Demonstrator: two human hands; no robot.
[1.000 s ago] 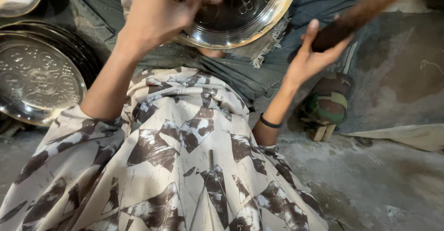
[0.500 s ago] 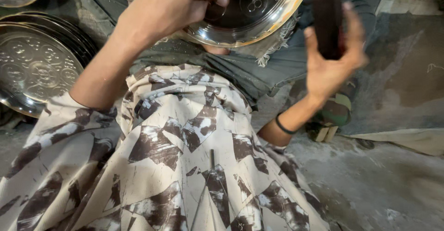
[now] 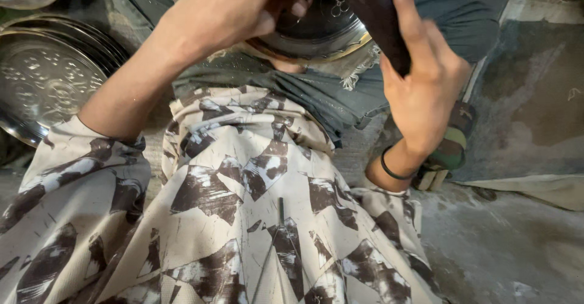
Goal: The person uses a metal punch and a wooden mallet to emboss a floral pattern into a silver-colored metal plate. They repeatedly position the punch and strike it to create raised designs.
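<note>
My right hand (image 3: pixel 426 91) is wrapped tight around a dark wooden mallet (image 3: pixel 380 21), fingers pressed along its handle and the thumb locked behind, the head end running up out of the top of the view. My left hand (image 3: pixel 237 12) is curled closed over something small held against the embossed metal plate (image 3: pixel 316 33); what it pinches is hidden under my own knuckles, so I cannot tell what it is, only that the fingers are bunched together and not spread. The plate sits tilted on my lap, on the grey-green cloth (image 3: pixel 340 97) over my knees, its brassy rim showing below the left hand and its worked centre facing up at me. To my left a stack of finished plates (image 3: pixel 48 79) leans on the floor, well apart from the work. The risks I see lie in how close everything is: the mallet is just beside my left fingers, so a stroke that lands slightly off would catch a knuckle instead of whatever I am holding. The plate rests only on soft cloth and my legs, so a hard blow could make it skid or tip, and a slip would mar the pattern. My view of the contact point is blocked by my hands, which makes aiming less sure.
</note>
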